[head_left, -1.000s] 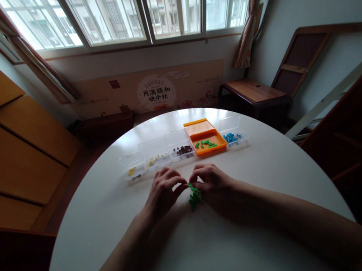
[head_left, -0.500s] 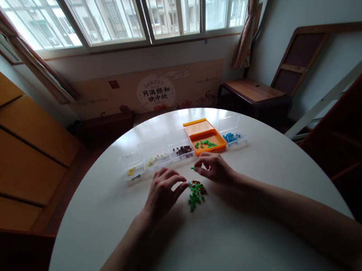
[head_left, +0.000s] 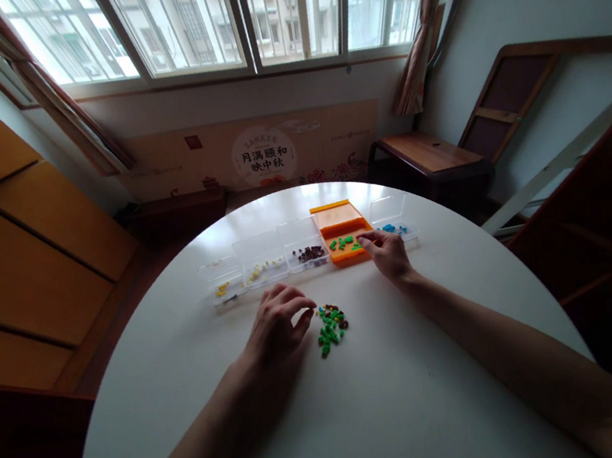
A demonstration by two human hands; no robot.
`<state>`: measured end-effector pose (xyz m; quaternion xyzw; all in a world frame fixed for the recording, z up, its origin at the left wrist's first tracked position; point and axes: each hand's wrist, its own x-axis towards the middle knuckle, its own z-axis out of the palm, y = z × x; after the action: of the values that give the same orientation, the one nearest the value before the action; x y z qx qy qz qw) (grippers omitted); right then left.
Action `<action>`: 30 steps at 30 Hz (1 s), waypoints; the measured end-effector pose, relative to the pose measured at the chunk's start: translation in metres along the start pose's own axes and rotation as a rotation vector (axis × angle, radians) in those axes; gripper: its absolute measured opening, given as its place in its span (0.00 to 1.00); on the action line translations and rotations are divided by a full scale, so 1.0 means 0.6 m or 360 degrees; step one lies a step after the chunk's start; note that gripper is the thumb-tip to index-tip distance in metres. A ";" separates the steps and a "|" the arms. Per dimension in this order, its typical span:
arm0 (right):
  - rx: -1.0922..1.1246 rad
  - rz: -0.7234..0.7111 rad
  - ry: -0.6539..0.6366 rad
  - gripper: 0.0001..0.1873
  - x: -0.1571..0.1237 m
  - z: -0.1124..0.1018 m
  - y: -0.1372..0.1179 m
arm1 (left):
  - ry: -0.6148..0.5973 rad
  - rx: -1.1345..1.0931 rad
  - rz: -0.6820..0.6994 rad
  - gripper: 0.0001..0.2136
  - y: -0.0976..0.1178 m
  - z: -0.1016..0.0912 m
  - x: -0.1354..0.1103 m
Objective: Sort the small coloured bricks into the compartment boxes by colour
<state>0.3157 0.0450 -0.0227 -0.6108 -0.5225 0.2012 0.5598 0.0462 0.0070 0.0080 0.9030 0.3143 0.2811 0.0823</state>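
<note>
Right grip at right edge of orange box, we can't tell if grasping; left grip parted, beside mostly green pile, our side of box.

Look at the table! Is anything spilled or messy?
Maybe the mixed heap beside the left hand. Green, brown and yellow pieces lie loose together on the white table, while the orange box shows only green ones. I can't tell whether they spilled. Nothing looks plainly broken.

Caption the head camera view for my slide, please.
Right hand at the orange box, left hand beside the pile of mostly green pieces.
</note>
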 end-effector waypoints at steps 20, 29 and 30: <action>-0.0105 -0.0397 -0.0220 0.10 -0.044 0.013 -0.028 | -0.0231 0.0128 0.0098 0.07 0.018 -0.005 0.003; 0.0169 -0.0316 -0.0899 0.09 -0.090 0.029 -0.075 | 0.0161 0.0150 0.0135 0.05 0.011 -0.001 0.004; 0.0221 -0.0260 -0.1027 0.10 -0.095 0.030 -0.078 | 0.0221 0.0144 0.0146 0.04 0.013 -0.002 0.004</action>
<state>0.2599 -0.0036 -0.0052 -0.4321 -0.7051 0.3736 0.4200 0.0512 0.0026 0.0124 0.8976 0.2900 0.3320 0.0065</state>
